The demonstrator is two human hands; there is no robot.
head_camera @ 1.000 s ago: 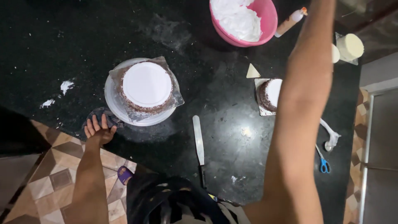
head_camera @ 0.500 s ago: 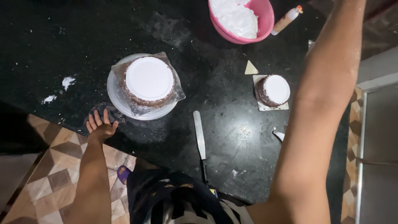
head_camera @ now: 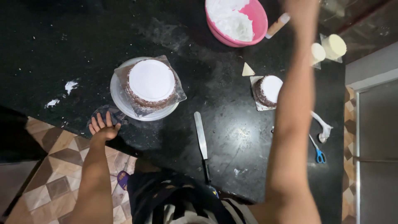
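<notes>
Left hand [head_camera: 103, 127], fingers spread, is resting on a cloth [head_camera: 105, 114] at the tabletop [head_camera: 49, 37] edge, just below the cake [head_camera: 151, 83]; right hand [head_camera: 300, 8] is reaching up past the bowl [head_camera: 238, 20], grip unclear.

1. Counter [head_camera: 62, 37]: black, white smears.
2. Bowl [head_camera: 255, 31]: pink, white cream inside.
3. Large cake [head_camera: 151, 81]: white top, brown sides.
4. Scissors [head_camera: 318, 154]: blue handles.
5. Floor [head_camera: 49, 178]: brown-beige diamond tiles.
6. Cloth [head_camera: 108, 114]: dark checked.
</notes>
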